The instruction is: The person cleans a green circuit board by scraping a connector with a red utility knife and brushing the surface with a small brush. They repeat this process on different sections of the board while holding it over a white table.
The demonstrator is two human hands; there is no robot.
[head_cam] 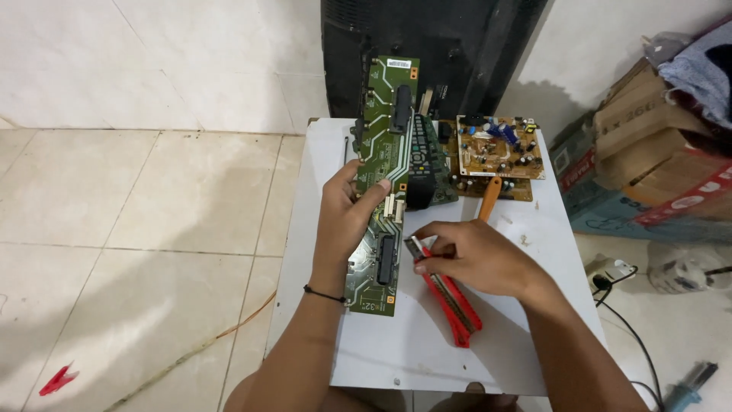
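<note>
- Pale floor tiles surround a small white table (396, 351) that stands against a white wall, with a dark flat panel (435, 53) leaning behind it.
- On the table, the left hand (347, 214) grips a long green circuit board (385, 145) around its middle, thumb curled over the top face and fingers wrapped beneath; the board is lifted at a slight tilt, running lengthwise away from the person.
- Just right of the green board, the right hand (476, 255) is pinched closed on the metal head of a red-handled tool (450, 297), whose handles lie on the table pointing back toward the person.
- Beyond the right hand, an orange-handled tool (490, 197) rests beside a brown circuit board (499, 149) with blue capacitors.
- A dark remote-like part (422, 164) lies between the two boards.
- Cardboard boxes (648, 145) are stacked right of the table.
</note>
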